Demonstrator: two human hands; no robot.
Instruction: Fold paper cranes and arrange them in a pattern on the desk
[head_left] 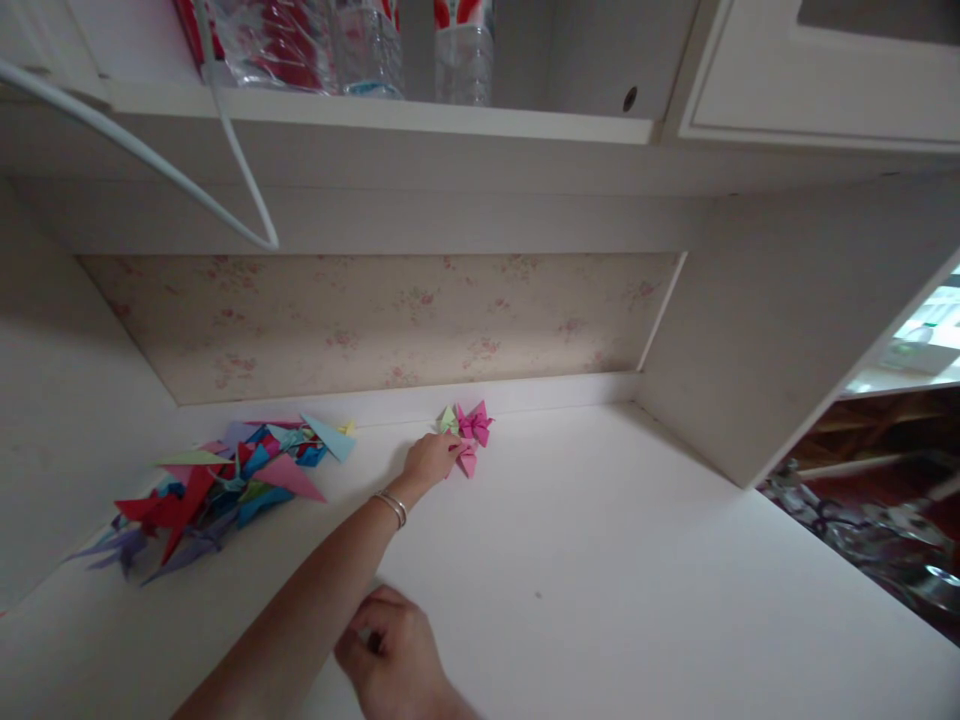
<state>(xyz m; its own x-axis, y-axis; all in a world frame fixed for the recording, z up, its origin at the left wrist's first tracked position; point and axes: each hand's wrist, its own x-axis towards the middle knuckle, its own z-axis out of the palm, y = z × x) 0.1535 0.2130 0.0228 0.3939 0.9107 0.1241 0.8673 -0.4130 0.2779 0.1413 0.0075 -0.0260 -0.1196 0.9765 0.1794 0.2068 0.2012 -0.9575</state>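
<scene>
My left hand reaches to the back of the white surface, a bracelet on its wrist. Its fingers are closed on a pink paper crane. Right behind are a magenta paper crane and a pale green one, close together by the back edge. My right hand is nearer to me, below the left forearm. Its fingers are curled in towards the thumb, slightly blurred, and nothing shows in them. To the left lies a heap of folded paper cranes in red, blue, purple, pink and green.
A shelf hangs overhead with clear plastic bottles and a plastic-wrapped red pack. A white cable dangles at upper left. Side panels bound the white desktop; its right edge runs diagonally.
</scene>
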